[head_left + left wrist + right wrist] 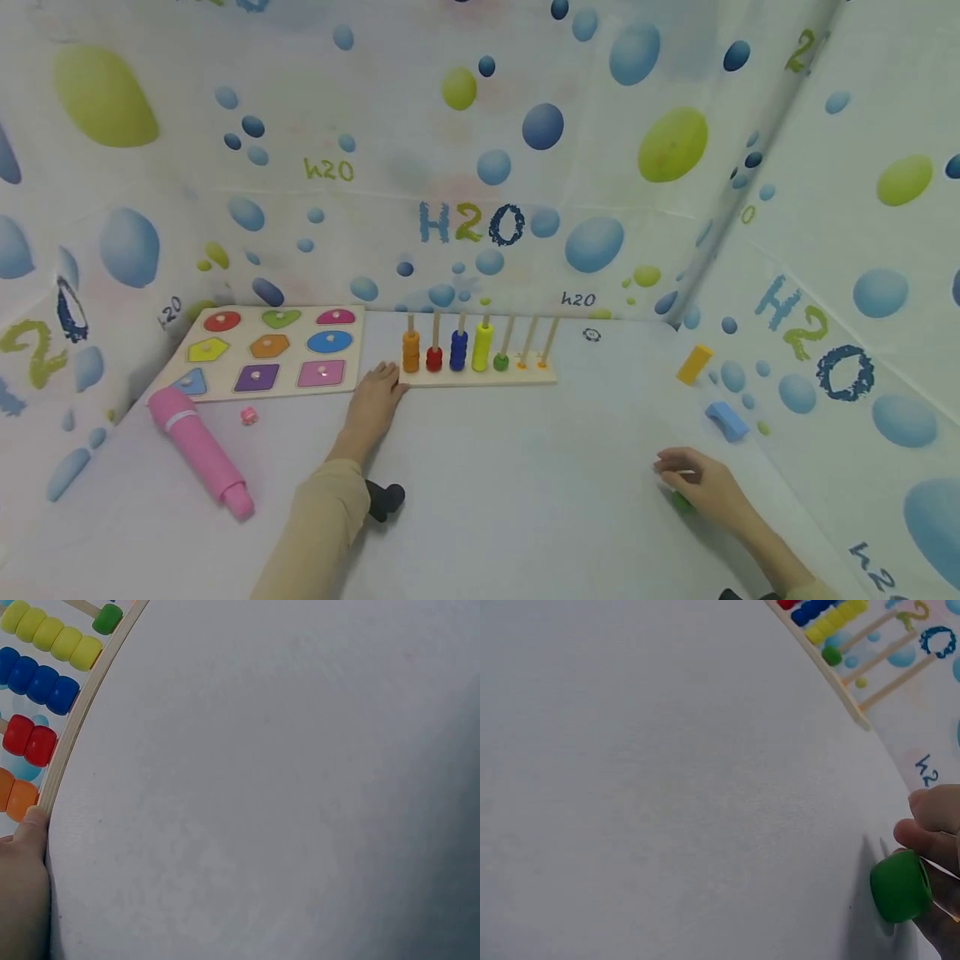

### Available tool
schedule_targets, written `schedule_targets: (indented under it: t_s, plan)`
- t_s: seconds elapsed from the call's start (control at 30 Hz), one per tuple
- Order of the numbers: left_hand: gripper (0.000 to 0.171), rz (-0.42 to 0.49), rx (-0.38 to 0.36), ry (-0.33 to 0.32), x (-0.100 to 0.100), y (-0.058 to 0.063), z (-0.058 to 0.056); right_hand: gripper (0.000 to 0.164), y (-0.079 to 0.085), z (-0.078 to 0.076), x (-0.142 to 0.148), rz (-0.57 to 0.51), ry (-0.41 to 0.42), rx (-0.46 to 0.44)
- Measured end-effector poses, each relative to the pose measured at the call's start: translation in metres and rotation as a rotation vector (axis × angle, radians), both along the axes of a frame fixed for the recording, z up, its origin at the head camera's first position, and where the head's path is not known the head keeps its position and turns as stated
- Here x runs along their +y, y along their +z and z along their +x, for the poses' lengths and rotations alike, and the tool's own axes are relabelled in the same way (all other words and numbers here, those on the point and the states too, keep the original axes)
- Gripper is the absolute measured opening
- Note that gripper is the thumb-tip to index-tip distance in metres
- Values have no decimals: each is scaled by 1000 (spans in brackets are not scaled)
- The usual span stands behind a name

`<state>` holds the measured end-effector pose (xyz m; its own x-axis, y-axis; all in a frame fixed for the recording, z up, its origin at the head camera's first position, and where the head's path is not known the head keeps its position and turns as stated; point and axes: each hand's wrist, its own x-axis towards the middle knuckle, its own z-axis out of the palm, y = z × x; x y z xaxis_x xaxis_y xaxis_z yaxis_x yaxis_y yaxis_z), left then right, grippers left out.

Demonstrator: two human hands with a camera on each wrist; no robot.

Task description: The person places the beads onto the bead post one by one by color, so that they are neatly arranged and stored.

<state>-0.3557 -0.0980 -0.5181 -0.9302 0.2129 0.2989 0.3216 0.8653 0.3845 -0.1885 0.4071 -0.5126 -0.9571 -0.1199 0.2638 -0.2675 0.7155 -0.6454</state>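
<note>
A wooden peg abacus (480, 382) stands at the back, with orange, red, blue and yellow beads stacked on pegs and one green bead (501, 362) on another. My left hand (372, 408) grips the left end of its base; in the left wrist view the thumb (31, 825) lies against the front edge beside the orange beads (22, 799). At the right side of the table, my right hand (701, 483) holds a loose green bead (900, 886) low over the surface. The fingers curl behind that bead, and the hand partly hides it in the head view.
A shape puzzle board (288, 354) lies at the back left. In front of it are a pink microphone toy (202, 454) and a small pink piece (249, 416). Yellow (694, 364) and blue (727, 422) blocks lie near the right wall. Printed cloth walls enclose the table.
</note>
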Motion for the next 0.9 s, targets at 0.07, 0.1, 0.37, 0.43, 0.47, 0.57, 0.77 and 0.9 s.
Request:
schedule_targets:
  t_s: [0.07, 0.1, 0.37, 0.43, 0.47, 0.57, 0.77, 0.9]
  plan:
    - [47, -6, 4, 2, 0, -1, 0, 26, -1, 9, 2, -16, 2, -3]
    - [47, -9, 5, 2, 0, -1, 0, 27, -1, 14, 2, -25, 3, -8]
    - [47, -24, 11, 2, 0, 0, 1, 39, -4, 38, 3, 15, -118, -103]
    - [46, -23, 10, 5, 0, 1, 1, 39, -4, 38, 2, 27, -148, -111]
    - [46, -22, 8, 8, -1, 1, 1, 38, -4, 38, 1, 32, -156, -104]
    - [46, -14, 2, 8, -1, 1, 2, 36, -5, 36, 0, 30, -141, -51]
    - [46, 3, -5, 8, -1, 0, 2, 36, -6, 23, -10, -17, -28, 83]
    - [45, 14, 18, 1, -1, 0, 2, 35, -1, -1, -26, -6, 38, 161]
